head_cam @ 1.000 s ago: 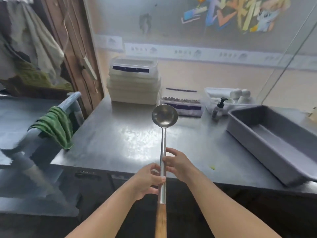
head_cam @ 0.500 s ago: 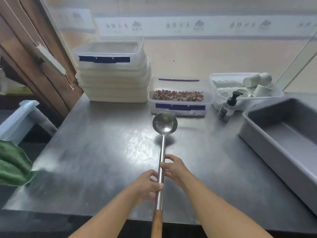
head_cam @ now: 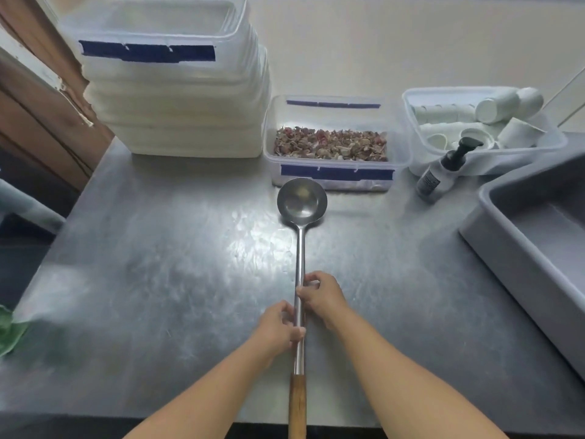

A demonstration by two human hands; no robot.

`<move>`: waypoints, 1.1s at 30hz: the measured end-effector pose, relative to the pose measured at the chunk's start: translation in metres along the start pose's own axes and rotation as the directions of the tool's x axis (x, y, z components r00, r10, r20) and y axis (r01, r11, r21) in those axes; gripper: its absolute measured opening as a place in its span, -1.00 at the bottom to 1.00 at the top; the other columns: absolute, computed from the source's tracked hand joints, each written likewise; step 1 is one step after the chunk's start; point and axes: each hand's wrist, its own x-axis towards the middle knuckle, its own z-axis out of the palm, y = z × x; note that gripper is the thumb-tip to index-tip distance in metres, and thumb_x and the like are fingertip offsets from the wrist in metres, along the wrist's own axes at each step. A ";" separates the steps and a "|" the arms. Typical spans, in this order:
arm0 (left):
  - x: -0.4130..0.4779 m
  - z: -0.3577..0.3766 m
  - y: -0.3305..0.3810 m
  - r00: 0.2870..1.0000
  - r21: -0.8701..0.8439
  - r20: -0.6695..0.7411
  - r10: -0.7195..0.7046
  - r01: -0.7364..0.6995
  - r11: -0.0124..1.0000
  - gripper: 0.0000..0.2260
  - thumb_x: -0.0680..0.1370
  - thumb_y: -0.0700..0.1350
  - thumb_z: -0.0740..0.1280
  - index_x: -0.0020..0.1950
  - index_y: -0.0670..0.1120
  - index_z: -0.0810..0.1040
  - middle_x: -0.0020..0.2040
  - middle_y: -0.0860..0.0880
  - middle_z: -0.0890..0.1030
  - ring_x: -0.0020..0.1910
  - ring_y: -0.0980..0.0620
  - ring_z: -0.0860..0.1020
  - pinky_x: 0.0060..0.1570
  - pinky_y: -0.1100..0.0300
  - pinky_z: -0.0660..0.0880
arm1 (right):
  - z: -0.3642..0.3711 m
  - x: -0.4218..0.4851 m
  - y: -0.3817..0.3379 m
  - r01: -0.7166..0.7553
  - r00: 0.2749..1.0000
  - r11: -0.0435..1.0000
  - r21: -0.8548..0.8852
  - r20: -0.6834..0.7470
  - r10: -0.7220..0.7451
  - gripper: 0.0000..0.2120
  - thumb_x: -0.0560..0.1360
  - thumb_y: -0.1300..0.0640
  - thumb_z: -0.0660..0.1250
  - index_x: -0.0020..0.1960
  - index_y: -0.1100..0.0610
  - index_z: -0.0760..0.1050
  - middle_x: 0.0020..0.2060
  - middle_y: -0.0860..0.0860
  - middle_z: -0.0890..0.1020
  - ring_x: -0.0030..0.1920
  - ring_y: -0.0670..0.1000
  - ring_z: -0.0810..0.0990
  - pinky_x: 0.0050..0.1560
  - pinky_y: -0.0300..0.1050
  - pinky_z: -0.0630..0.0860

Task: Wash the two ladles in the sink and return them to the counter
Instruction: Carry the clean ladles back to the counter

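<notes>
— At the centre of the frame, where is the ladle [head_cam: 300, 248]?

— Its bowl is low over the counter [head_cam: 158, 264], near the box of dried pieces [head_cam: 330, 144]. Left hand [head_cam: 280, 327] and right hand [head_cam: 323, 294] have fingers closed on the steel shaft.

— How will it handle?

— Stiff, long, probably slippery if wet. I think the wooden grip is a safer hold.

No readable text; pump bottle [head_cam: 438, 172] label blurred, container [head_cam: 332, 144] blue strips blank.

bare forearms, no sleeves, uncovered hands
</notes>
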 end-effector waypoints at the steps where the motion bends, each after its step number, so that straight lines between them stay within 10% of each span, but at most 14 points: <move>1: 0.003 0.001 -0.002 1.000 0.050 -0.014 0.006 -0.005 0.999 -0.79 0.46 -0.26 0.47 -0.04 -0.12 0.46 -0.24 -0.05 0.49 -0.28 0.02 0.53 -0.08 0.02 0.62 | 0.002 0.001 0.001 0.013 1.000 0.999 -0.049 -0.013 -0.014 -0.81 0.46 0.17 0.43 0.05 0.11 0.52 -0.23 -0.02 0.60 -0.19 0.00 0.63 -0.12 -0.10 0.61; 12: 0.007 -0.005 0.001 0.995 0.263 0.038 0.097 -0.104 0.959 -0.77 0.49 -0.17 0.45 -0.09 -0.07 0.38 -0.23 0.01 0.49 -0.24 0.03 0.51 -0.01 0.00 0.62 | 0.009 0.008 0.009 0.133 0.990 0.970 -0.205 -0.023 -0.141 -0.87 0.54 0.12 0.37 -0.01 0.14 0.45 -0.25 -0.01 0.55 -0.28 -0.05 0.51 -0.28 -0.23 0.44; 23: -0.025 0.007 -0.006 0.991 0.095 -0.130 -0.016 0.029 0.995 -0.82 0.55 -0.02 0.41 0.04 -0.03 0.46 -0.09 -0.04 0.57 -0.11 -0.01 0.61 -0.01 0.04 0.62 | -0.011 -0.012 0.014 0.359 0.918 0.834 -0.420 -0.002 -0.397 -0.70 0.51 -0.02 0.39 0.17 0.02 0.40 -0.01 -0.07 0.48 -0.08 -0.05 0.52 -0.11 -0.15 0.47; 33: -0.173 -0.045 -0.100 0.832 -0.031 -0.538 -0.137 0.143 0.989 -0.91 0.56 -0.07 0.34 0.05 -0.01 0.51 -0.02 0.02 0.57 -0.05 0.04 0.57 -0.01 0.13 0.54 | 0.106 -0.120 -0.017 0.745 0.657 0.481 -0.463 0.633 -0.409 -0.74 0.49 0.03 0.33 0.18 -0.02 0.44 -0.11 -0.04 0.62 -0.14 -0.04 0.60 -0.11 -0.09 0.59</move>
